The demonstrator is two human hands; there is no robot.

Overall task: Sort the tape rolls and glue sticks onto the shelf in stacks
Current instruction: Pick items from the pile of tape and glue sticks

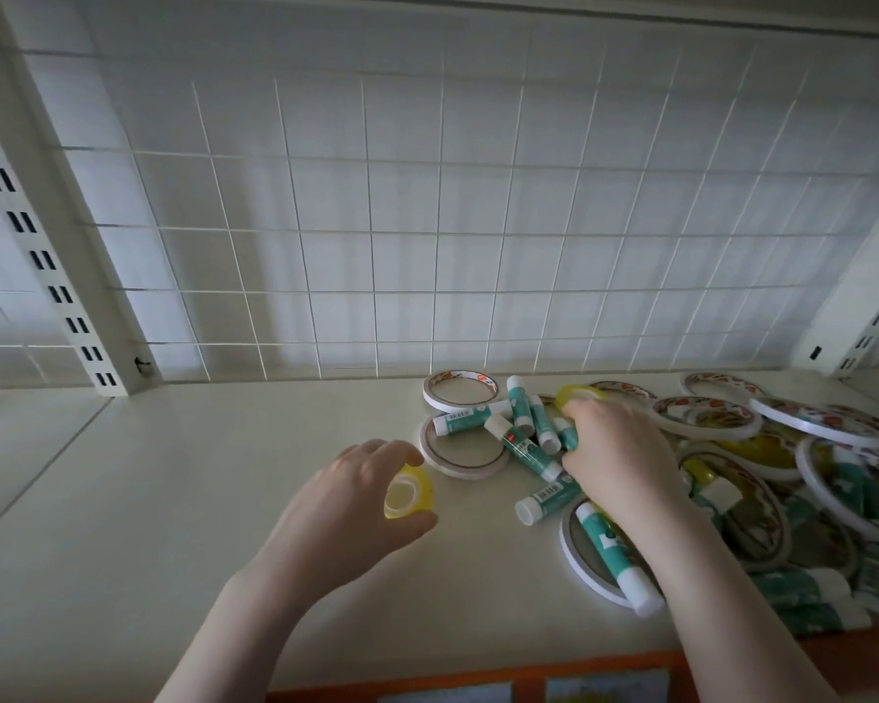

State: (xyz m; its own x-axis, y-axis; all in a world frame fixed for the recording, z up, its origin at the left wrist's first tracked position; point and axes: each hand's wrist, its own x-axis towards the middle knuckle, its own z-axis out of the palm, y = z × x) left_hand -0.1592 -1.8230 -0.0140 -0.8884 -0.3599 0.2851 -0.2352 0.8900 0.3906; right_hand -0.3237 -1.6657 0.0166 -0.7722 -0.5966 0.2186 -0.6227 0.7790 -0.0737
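Observation:
My left hand (pixel 348 499) grips a small yellow tape roll (pixel 408 493) between thumb and fingers, just above the cream shelf (pixel 173 499). My right hand (pixel 617 449) reaches into the pile on the right, fingers curled on a second yellow tape roll (pixel 579 394) and touching teal glue sticks (pixel 521 413). Flat white tape rolls (pixel 460 390) with printed labels and more glue sticks (pixel 612 555) lie jumbled from the shelf's middle to its right end.
A white wire grid (pixel 427 220) backs the shelf. Slotted uprights (pixel 47 256) stand at the left and right ends. An orange strip (pixel 529 672) runs along the shelf's front edge. The pile (pixel 782 474) fills the right part.

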